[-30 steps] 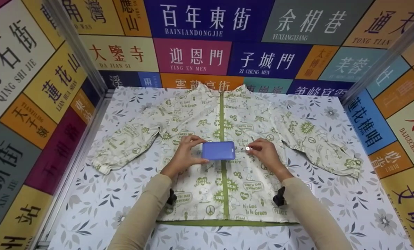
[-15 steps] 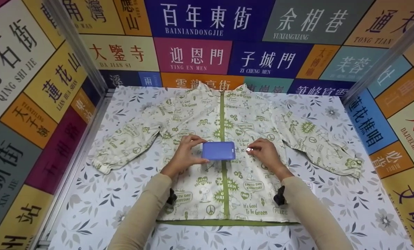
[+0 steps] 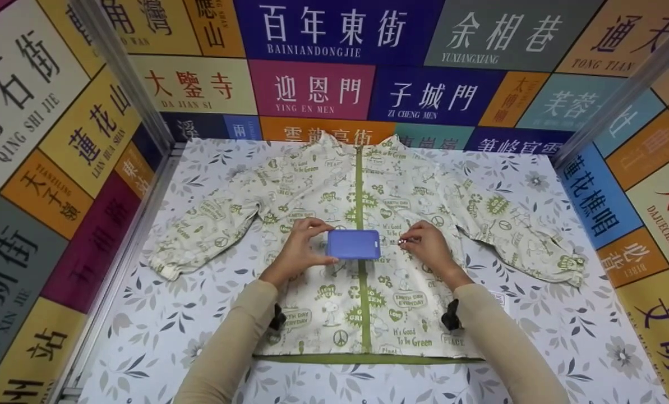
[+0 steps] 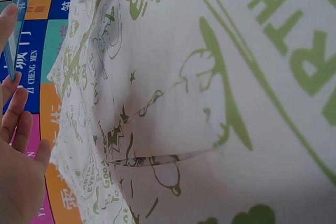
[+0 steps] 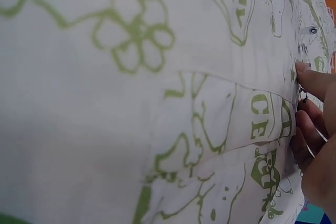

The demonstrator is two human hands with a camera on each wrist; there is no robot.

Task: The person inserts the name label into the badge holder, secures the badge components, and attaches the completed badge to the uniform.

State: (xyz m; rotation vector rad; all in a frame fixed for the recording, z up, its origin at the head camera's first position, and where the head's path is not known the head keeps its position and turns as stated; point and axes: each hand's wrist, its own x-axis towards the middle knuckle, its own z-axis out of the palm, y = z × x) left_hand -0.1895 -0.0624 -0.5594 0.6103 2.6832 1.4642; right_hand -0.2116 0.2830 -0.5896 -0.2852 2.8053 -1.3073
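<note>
My left hand (image 3: pixel 300 251) grips the left end of a flat blue card holder (image 3: pixel 353 244) between thumb and fingers. The holder has a small slot near its right end. In the left wrist view, the left hand (image 4: pixel 20 145) is at the left edge, with the holder (image 4: pixel 18 30) seen nearly edge-on. My right hand (image 3: pixel 428 247) pinches a small shiny metal clasp (image 3: pixel 402 241), a short gap away from the slot. The right wrist view shows a thin metal loop (image 5: pixel 303 96) at the right fingertips. Both hands are over a white jacket (image 3: pixel 323 314) with green print.
The jacket lies spread with sleeves out on a floral-patterned table cover (image 3: pixel 160 342). A green strip (image 3: pixel 363 303) runs down its front. Behind stands a wall panel (image 3: pixel 312 90) of coloured signs. A small white label (image 3: pixel 501 300) lies right of the jacket.
The metal clasp has turned slightly in my right fingertips and its bright glint has dimmed. My left hand and the card holder have stayed almost still.
</note>
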